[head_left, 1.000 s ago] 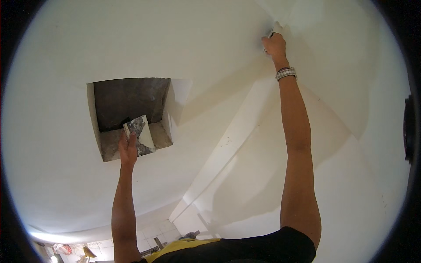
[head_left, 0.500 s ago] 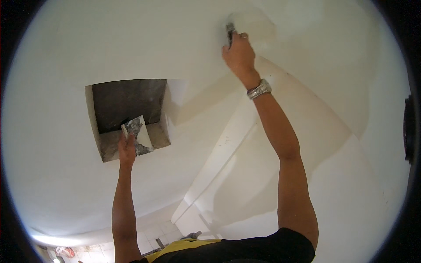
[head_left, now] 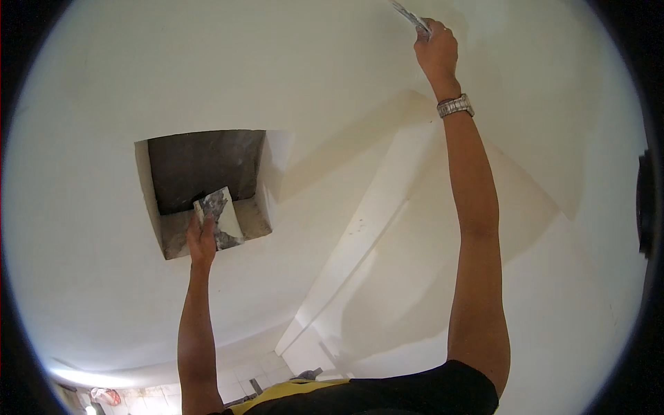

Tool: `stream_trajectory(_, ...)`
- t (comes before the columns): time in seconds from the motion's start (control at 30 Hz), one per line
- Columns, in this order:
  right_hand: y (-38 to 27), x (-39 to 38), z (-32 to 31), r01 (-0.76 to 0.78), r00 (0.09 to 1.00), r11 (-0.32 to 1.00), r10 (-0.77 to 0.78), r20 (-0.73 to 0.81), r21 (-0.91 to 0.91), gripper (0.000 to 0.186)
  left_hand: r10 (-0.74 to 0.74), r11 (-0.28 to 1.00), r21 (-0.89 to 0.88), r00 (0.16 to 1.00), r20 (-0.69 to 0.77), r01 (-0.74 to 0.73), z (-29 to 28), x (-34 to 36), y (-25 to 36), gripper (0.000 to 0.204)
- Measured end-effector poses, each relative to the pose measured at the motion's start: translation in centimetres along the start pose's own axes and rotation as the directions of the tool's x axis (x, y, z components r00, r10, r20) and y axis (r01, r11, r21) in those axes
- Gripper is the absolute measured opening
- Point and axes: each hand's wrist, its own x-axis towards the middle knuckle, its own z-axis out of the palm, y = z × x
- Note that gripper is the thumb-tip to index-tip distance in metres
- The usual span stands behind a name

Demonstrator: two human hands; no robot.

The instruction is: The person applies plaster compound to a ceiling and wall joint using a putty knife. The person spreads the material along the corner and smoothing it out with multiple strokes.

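Note:
My left hand (head_left: 201,241) grips the lower left edge of a flat putty board (head_left: 231,216), smeared with white and grey paste. The board is tilted and overlaps the square opening in the white surface. High at the upper right, my right hand (head_left: 438,57) is closed round a putty knife (head_left: 413,17). Its blade points up and to the left, and its far end runs out of the picture. Whether the blade touches the white surface (head_left: 325,62) I cannot tell.
A square recess (head_left: 200,166) with a dark back opens in the white surface behind the board. A straight raised band (head_left: 366,221) runs diagonally beside my right arm. Low at the left are pale tiles (head_left: 152,402) and a red-and-white bundle (head_left: 105,396). A dark object (head_left: 644,204) stands at the right rim.
My right hand has moved up and to the right with the putty knife, whose blade now leans left. My left hand and the board have hardly moved.

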Motion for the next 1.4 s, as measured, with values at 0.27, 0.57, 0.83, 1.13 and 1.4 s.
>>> stream_trajectory(0.27, 0.1, 0.8, 0.6, -0.030, 0.999, 1.000, 0.030, 0.015, -0.001, 0.026, 0.063, 0.997, -0.044, 0.998, 0.016, -0.062, 0.1, 0.0, -0.2, 0.026)
stream_trajectory(0.57, -0.9, -1.5, 2.7, 0.118, 0.991, 0.990, -0.123, -0.050, -0.083, 0.043, 0.013, 1.000, 0.003, 1.000, -0.020, -0.013, 0.0, -0.1, 1.9, 0.026)
stream_trajectory(0.83, -4.9, -8.9, 3.8, 0.091, 0.993, 0.996, -0.092, 0.074, 0.007, 0.055, 0.055, 0.991, -0.121, 0.998, 0.043, -0.049, 0.6, -0.1, 1.9, 0.024)
stream_trajectory(1.13, -6.2, -14.9, -0.1, 0.071, 0.970, 0.973, -0.119, 0.211, 0.221, 0.047, -0.011, 0.985, 0.172, 1.000, 0.024, 0.006, -0.9, 0.7, 0.9, 0.027)
stream_trajectory(1.4, 2.9, -5.4, 4.5, 0.012, 0.981, 1.000, -0.011, -0.194, 0.007, 0.041, -0.049, 0.987, 0.158, 0.992, 0.117, 0.030, -0.4, 0.6, 1.2, 0.022)
